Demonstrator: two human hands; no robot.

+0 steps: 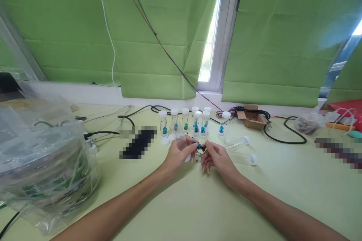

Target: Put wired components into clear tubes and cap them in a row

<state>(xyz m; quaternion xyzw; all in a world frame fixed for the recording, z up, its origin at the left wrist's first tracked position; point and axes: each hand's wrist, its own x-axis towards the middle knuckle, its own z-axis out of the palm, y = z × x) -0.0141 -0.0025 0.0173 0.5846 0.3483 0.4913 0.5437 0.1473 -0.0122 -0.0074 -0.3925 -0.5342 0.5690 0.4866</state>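
With the small blue part below and right of the frame's centre, we do best to grip lightly and steadily. Our left hand, angled up from the lower left, pinches it; our right hand, from the lower right, pinches its dark end, other fingers curled.

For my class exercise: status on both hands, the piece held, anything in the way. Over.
Left hand pinching small blue piece, right hand at its dark end. Capped tubes upright just beyond; clear tubes lying near right hand.
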